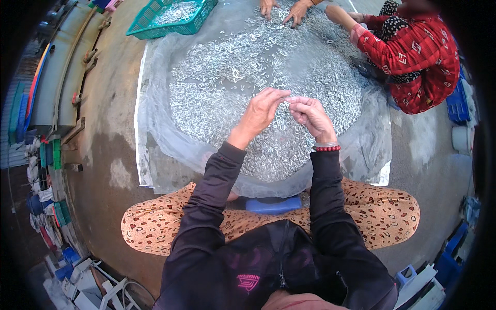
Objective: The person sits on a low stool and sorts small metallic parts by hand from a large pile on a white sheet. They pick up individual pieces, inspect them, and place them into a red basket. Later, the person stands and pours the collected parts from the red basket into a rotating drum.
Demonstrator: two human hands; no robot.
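Observation:
A broad spread of small silvery, curved pieces (206,111) covers a pale mesh net (155,111) on the ground in front of me. Above it, near its middle, my left hand (258,114) and my right hand (312,116) meet at the fingertips. Both are closed in a pinch. Between them is something too small to make out, and part of it hides behind the fingers. A red beaded bracelet (327,148) circles my right wrist. A few larger, looped pieces (280,122) lie just below my hands.
A green plastic basket (142,32) holding similar pieces stands at the far left. Another person's hands (297,13) work at the far edge. A co-worker in a red patterned jacket (429,62) crouches at the right. Something blue (274,205) lies by my legs.

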